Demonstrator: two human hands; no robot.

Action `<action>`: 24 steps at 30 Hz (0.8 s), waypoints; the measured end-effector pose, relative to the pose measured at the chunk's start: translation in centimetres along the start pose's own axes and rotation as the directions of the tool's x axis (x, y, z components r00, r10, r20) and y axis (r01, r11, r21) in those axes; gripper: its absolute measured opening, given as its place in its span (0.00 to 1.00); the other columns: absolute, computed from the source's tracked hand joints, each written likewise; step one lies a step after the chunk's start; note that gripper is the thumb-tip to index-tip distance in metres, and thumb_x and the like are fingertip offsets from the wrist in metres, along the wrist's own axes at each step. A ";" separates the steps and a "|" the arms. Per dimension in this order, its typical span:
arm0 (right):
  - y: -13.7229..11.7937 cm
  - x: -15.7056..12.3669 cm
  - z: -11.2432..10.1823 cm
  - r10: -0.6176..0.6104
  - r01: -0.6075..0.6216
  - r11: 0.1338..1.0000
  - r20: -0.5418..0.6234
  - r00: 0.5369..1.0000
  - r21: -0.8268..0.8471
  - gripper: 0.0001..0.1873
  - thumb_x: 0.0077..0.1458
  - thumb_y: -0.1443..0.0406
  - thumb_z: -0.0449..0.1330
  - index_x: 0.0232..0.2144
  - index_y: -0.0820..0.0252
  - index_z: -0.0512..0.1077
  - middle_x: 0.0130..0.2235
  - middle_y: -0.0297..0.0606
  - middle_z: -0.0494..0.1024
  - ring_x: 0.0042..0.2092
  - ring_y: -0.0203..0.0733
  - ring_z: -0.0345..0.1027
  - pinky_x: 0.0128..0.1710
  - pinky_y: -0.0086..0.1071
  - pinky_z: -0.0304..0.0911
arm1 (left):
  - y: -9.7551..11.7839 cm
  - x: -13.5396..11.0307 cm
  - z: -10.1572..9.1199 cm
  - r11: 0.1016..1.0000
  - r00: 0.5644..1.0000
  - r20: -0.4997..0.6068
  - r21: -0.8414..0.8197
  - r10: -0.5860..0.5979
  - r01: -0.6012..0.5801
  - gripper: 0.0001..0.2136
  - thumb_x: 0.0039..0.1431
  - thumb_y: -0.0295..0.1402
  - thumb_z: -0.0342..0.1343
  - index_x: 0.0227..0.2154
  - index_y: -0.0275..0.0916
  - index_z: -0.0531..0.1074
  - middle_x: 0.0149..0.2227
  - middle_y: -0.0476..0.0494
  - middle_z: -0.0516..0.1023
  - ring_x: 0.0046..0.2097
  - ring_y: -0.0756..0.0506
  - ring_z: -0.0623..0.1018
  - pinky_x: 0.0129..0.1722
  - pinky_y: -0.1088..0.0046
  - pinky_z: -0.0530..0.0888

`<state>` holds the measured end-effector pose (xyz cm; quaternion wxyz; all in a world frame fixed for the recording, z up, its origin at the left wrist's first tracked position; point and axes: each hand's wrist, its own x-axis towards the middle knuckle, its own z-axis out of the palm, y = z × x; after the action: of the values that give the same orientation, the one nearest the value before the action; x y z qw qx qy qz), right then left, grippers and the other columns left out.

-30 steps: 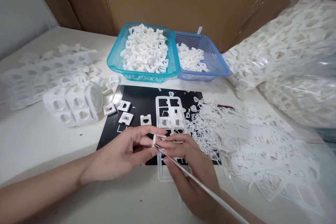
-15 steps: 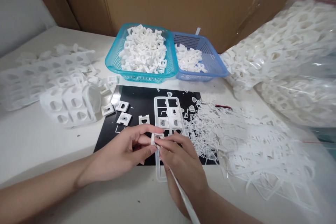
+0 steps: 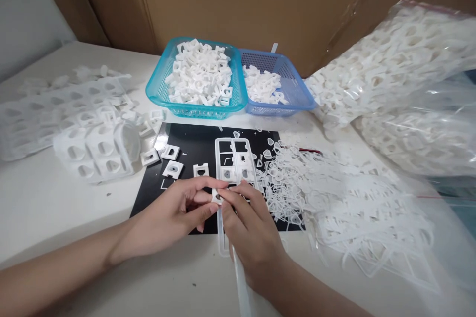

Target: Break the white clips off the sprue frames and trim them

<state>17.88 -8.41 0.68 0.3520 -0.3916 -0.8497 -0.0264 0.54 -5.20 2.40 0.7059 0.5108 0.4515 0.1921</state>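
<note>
My left hand [image 3: 174,215] pinches a small white square plastic piece [image 3: 215,196] between thumb and fingers over the black mat [image 3: 197,141]. Meeting it from the right, my right hand [image 3: 249,230] holds a thin white rod-like tool [image 3: 241,285] whose tip touches that piece. Under both hands lies a white plastic frame [image 3: 235,158] with a few pieces still in its cells. Three loose square pieces [image 3: 173,169] rest on the mat to the left of the frame.
A teal basket [image 3: 158,90] and a blue basket [image 3: 293,90] of white pieces stand behind the mat. Stacked frames [image 3: 92,146] lie left, a heap of white offcuts [image 3: 334,198] right, and a clear bag of frames [image 3: 409,94] far right. Cardboard stands behind.
The rod in my right hand has swung from slanting right to nearly straight toward me. Both hands stay together on the small piece; the view has shifted slightly.
</note>
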 end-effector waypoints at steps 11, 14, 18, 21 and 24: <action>2.1 0.4 -0.1 0.171 -0.149 0.965 -0.085 0.982 0.217 0.16 0.57 0.78 0.52 0.43 0.56 0.68 0.44 0.43 0.78 0.47 0.46 0.67 0.46 0.45 0.70 | 0.1 -0.1 -0.3 0.998 0.999 -0.045 0.057 0.010 -0.007 0.22 0.64 0.36 0.52 0.60 0.43 0.61 0.37 0.46 0.81 0.28 0.51 0.71 0.29 0.75 0.66; 2.2 0.9 -1.1 0.391 -0.370 0.813 0.049 0.919 0.449 0.12 0.59 0.72 0.55 0.43 0.53 0.70 0.43 0.37 0.79 0.47 0.43 0.70 0.44 0.41 0.70 | 0.3 -0.2 -0.5 1.000 1.000 -0.023 0.025 0.019 -0.018 0.23 0.63 0.34 0.52 0.61 0.47 0.59 0.38 0.47 0.81 0.28 0.51 0.71 0.32 0.74 0.69; 1.9 1.4 -2.1 0.473 -0.501 0.654 0.210 0.855 0.567 0.08 0.59 0.67 0.56 0.39 0.54 0.74 0.37 0.36 0.79 0.40 0.41 0.74 0.38 0.37 0.70 | 0.4 -0.3 -0.8 0.999 0.999 -0.024 0.035 0.026 -0.025 0.15 0.64 0.35 0.51 0.54 0.46 0.66 0.36 0.48 0.80 0.28 0.51 0.70 0.31 0.76 0.69; 1.7 1.4 -2.0 0.421 -0.439 0.668 0.181 0.889 0.601 0.07 0.57 0.69 0.57 0.35 0.55 0.75 0.35 0.35 0.80 0.39 0.41 0.73 0.39 0.37 0.69 | 0.1 -0.2 -0.9 0.998 0.998 -0.032 0.056 0.045 -0.043 0.14 0.64 0.36 0.52 0.52 0.46 0.67 0.30 0.51 0.77 0.26 0.51 0.68 0.28 0.77 0.68; 1.5 1.2 -1.7 0.383 -0.401 0.684 0.168 0.908 0.609 0.09 0.56 0.71 0.57 0.37 0.54 0.74 0.37 0.35 0.80 0.43 0.42 0.72 0.42 0.39 0.69 | -0.1 -0.1 -0.9 0.996 0.998 -0.037 0.077 0.058 -0.055 0.18 0.65 0.36 0.51 0.57 0.48 0.63 0.29 0.52 0.76 0.25 0.52 0.67 0.26 0.78 0.67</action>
<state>19.31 -7.17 2.36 0.4486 -0.4233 -0.7094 0.3410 -0.25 -4.81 2.33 0.6715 0.5459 0.4574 0.2046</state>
